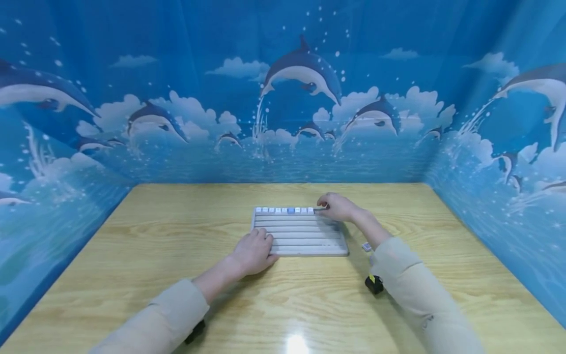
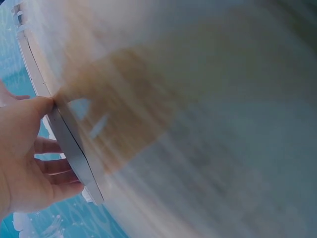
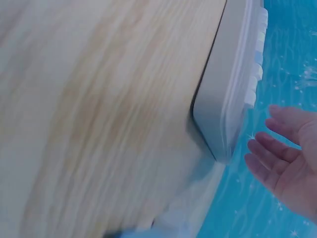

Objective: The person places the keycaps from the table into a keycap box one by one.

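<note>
A pale grey ridged board [image 1: 305,236] lies on the table, with a row of small white blocks [image 1: 271,210] and one blue block [image 1: 291,210] along its far edge. My left hand [image 1: 253,250] holds the board at its near left corner. In the left wrist view, the thumb presses its near side [image 2: 64,134] and the fingers curve over it. My right hand [image 1: 338,206] hovers by the far right corner, beside the end of the row. Its fingers are loosely bent in the right wrist view, with nothing showing between them.
One loose small block [image 1: 366,247] lies on the wooden table [image 1: 132,255] to the right of the board, near the right sleeve [image 1: 398,260]. A dolphin-printed curtain [image 1: 199,157] stands round the table's back and sides.
</note>
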A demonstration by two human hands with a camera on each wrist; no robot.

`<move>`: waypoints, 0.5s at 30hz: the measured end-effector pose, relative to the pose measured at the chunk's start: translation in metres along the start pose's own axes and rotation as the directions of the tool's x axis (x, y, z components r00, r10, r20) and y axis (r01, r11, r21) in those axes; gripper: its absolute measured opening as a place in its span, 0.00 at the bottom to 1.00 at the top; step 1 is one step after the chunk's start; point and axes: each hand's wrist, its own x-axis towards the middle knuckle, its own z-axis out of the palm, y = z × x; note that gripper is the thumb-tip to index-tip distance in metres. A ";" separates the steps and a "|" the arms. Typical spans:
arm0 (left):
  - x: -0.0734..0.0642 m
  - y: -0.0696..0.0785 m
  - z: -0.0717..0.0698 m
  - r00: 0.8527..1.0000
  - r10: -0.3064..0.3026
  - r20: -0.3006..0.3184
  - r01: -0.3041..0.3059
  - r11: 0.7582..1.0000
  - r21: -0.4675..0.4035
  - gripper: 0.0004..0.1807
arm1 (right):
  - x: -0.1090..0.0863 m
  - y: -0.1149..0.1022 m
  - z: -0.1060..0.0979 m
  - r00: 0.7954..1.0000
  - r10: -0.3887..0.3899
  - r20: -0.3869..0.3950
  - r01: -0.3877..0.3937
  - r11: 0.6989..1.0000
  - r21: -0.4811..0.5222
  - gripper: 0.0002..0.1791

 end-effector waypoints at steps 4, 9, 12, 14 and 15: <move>0.000 0.000 0.000 1.000 0.011 -0.010 -0.011 1.000 0.007 0.24 | -0.012 0.003 -0.007 1.000 0.005 -0.020 -0.005 1.000 0.010 0.17; 0.000 -0.001 0.000 1.000 0.018 -0.015 -0.018 1.000 0.013 0.24 | -0.027 0.006 -0.015 0.999 0.021 -0.029 -0.021 1.000 0.019 0.14; 0.000 -0.001 -0.001 1.000 0.015 -0.004 -0.015 1.000 0.014 0.24 | -0.037 0.008 -0.019 0.999 0.021 -0.027 -0.021 1.000 0.023 0.11; -0.001 -0.001 -0.002 1.000 0.011 0.001 -0.011 1.000 0.010 0.24 | -0.044 0.010 -0.022 1.000 0.018 -0.018 -0.017 1.000 0.023 0.10; -0.001 -0.001 -0.001 1.000 0.011 0.002 -0.011 1.000 0.007 0.24 | -0.048 0.012 -0.022 1.000 0.020 -0.010 -0.020 1.000 0.022 0.10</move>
